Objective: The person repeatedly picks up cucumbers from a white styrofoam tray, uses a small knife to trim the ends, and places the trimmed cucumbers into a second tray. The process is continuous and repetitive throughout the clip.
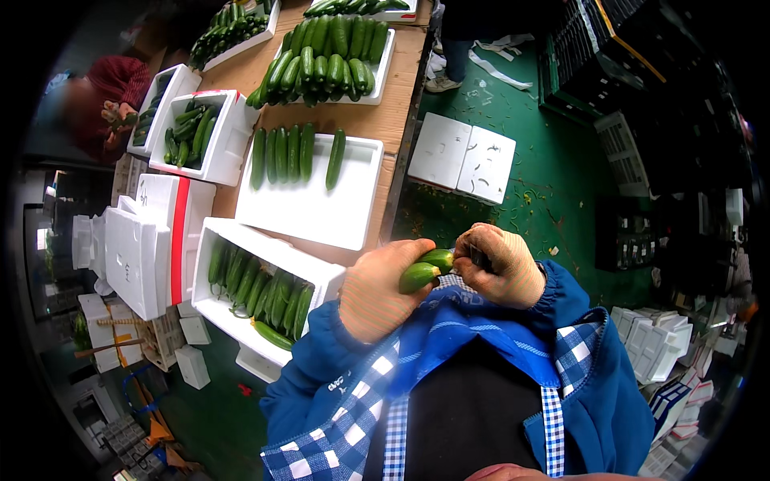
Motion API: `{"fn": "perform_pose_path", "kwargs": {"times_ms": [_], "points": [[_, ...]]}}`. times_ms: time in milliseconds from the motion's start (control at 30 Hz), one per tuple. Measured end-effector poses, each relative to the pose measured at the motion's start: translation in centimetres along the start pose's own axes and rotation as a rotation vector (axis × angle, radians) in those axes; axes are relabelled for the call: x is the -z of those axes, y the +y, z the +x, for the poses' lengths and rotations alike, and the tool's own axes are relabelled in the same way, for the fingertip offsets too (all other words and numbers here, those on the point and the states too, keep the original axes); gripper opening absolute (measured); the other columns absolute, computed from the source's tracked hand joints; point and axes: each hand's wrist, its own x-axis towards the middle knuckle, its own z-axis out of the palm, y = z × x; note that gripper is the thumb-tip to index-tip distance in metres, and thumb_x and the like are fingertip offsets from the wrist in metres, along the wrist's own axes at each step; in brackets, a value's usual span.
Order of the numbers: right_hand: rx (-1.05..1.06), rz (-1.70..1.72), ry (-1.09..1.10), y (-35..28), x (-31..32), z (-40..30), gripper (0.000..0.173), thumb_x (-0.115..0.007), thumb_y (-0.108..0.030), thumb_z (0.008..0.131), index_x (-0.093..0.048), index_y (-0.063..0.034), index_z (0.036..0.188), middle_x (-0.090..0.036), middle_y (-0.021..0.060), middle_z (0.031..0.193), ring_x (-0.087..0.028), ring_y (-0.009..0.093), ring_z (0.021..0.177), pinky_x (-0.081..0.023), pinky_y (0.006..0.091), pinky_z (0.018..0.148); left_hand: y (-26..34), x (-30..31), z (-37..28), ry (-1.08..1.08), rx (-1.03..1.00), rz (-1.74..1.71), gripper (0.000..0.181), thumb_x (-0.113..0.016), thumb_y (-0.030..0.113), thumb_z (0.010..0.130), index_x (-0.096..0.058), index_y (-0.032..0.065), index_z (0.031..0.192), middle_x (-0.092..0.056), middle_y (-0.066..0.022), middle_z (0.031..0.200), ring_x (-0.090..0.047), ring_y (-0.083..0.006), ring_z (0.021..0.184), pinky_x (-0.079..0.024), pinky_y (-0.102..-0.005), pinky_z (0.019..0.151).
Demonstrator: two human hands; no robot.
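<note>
Two green cucumbers (420, 277) are held in my left hand (380, 288), their ends pointing right. My right hand (499, 264) is curled around a small dark object, too hidden to name, and its fingers meet the tip of the farther cucumber. Ahead and to the left, a white foam lid (310, 210) carries a row of several cucumbers (293, 153) and a single one set apart. Nearer to me, a white foam box (328, 273) holds more cucumbers, one lying crosswise.
Piled cucumbers (337, 66) fill another foam tray farther along the cardboard-covered table (397, 114). Foam boxes (144, 252) stand at the left. Two white boxes (462, 157) rest on the green floor. Another person (114, 84) handles produce at the upper left.
</note>
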Motion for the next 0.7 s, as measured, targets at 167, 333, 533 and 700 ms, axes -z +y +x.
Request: {"fn": "perform_pose_path", "kwargs": {"times_ms": [167, 333, 533, 700], "points": [[-0.130, 0.104, -0.056, -0.2, 0.7, 0.0, 0.011, -0.061, 0.001, 0.071, -0.055, -0.0030, 0.080, -0.052, 0.0085, 0.064, -0.052, 0.018, 0.054, -0.044, 0.0288, 0.051, 0.4, -0.1, 0.4, -0.093, 0.002, -0.032, 0.044, -0.074, 0.008, 0.068, -0.061, 0.0069, 0.111, -0.064, -0.0150, 0.103, -0.063, -0.0322, 0.094, -0.051, -0.0367, 0.080], [-0.222, 0.272, -0.095, 0.6, 1.3, -0.7, 0.009, -0.054, 0.004, 0.069, -0.052, -0.0029, 0.075, -0.049, 0.0038, 0.063, -0.045, 0.011, 0.055, -0.040, 0.0262, 0.050, 0.4, -0.4, 0.4, -0.036, 0.069, 0.001, 0.043, -0.074, 0.009, 0.070, -0.060, 0.0057, 0.110, -0.064, -0.0160, 0.103, -0.063, -0.0327, 0.094, -0.052, -0.0367, 0.081], [-0.334, 0.297, -0.019, 1.8, 3.7, -0.8, 0.009, -0.062, -0.007, 0.084, -0.061, 0.0018, 0.085, -0.060, 0.0048, 0.074, -0.053, 0.007, 0.065, -0.045, 0.0244, 0.057, -0.8, 0.1, 0.3, 0.137, 0.143, -0.026, 0.046, -0.076, 0.005, 0.070, -0.059, 0.0037, 0.113, -0.065, -0.0148, 0.103, -0.065, -0.0252, 0.094, -0.052, -0.0321, 0.081], [-0.300, 0.153, 0.024, 0.3, 3.1, -0.1, 0.015, -0.063, -0.002, 0.080, -0.061, -0.0006, 0.095, -0.062, 0.0087, 0.082, -0.062, 0.015, 0.070, -0.050, 0.0261, 0.062, -0.7, -0.3, 0.7, 0.087, 0.071, -0.094, 0.046, -0.075, 0.012, 0.072, -0.058, 0.0056, 0.114, -0.063, -0.0144, 0.103, -0.062, -0.0316, 0.092, -0.050, -0.0368, 0.079]]}}
